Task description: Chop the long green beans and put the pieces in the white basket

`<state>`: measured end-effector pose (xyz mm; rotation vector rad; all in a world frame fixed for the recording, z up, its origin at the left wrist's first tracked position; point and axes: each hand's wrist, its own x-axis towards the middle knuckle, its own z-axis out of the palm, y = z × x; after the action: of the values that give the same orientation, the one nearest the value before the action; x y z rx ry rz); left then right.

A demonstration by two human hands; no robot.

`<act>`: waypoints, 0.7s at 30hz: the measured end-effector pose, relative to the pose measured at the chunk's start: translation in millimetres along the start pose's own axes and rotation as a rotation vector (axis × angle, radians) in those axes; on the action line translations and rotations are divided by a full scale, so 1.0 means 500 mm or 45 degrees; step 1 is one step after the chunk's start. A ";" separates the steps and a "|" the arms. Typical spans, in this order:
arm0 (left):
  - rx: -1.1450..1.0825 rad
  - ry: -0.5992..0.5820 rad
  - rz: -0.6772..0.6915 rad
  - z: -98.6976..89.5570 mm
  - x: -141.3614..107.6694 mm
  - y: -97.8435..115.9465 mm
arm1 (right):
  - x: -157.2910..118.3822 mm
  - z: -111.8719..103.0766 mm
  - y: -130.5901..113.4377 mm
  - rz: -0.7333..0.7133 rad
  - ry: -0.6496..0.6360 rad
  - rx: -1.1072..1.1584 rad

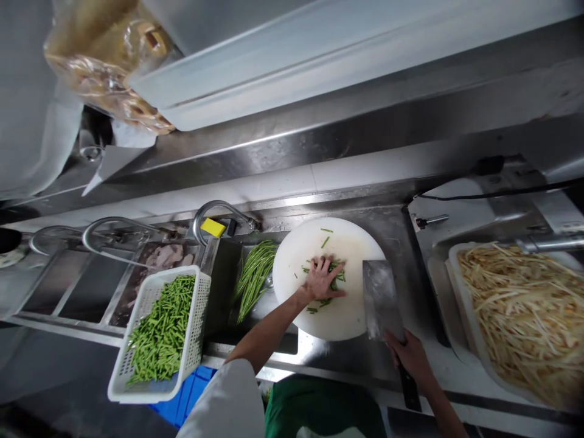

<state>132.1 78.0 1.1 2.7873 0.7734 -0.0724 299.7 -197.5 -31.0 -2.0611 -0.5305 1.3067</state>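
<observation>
Left hand (323,278) is spreading its fingers, pressing cut green stalks (338,272) onto the round white cutting board (351,243). Right hand (405,351) is closing around the black handle of a broad steel cleaver (381,298), blade lying over the board's edge, right of left hand.

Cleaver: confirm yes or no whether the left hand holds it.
No, the right hand holds the cleaver, and the left hand lies on cut green stalks.
</observation>
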 end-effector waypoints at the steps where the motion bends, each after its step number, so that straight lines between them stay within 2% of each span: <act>1: 0.048 -0.029 0.043 0.009 0.000 0.001 | 0.001 0.001 0.003 0.002 0.000 0.011; 4: 0.075 -0.057 0.094 0.029 0.006 0.001 | 0.004 0.005 0.011 -0.003 0.005 0.035; 6: -0.051 -0.055 0.070 0.034 0.018 -0.002 | 0.005 0.007 0.014 0.000 0.013 0.046; 11: -0.757 0.077 -0.232 0.015 0.055 -0.017 | 0.004 0.008 0.019 -0.019 0.037 0.040; 15: -1.229 0.203 -0.450 -0.015 0.060 -0.040 | 0.003 0.009 0.021 -0.026 0.029 0.021; 18: -1.604 0.158 -0.598 -0.038 0.042 -0.051 | 0.001 0.008 0.014 -0.007 0.024 0.019; 21: -2.327 0.043 -0.742 -0.054 0.019 -0.053 | -0.002 0.005 0.004 -0.015 -0.011 0.043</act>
<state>126.3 111.4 20.2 0.8273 0.8796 0.3760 296.9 -198.6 -32.5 -2.0226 -0.5204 1.3098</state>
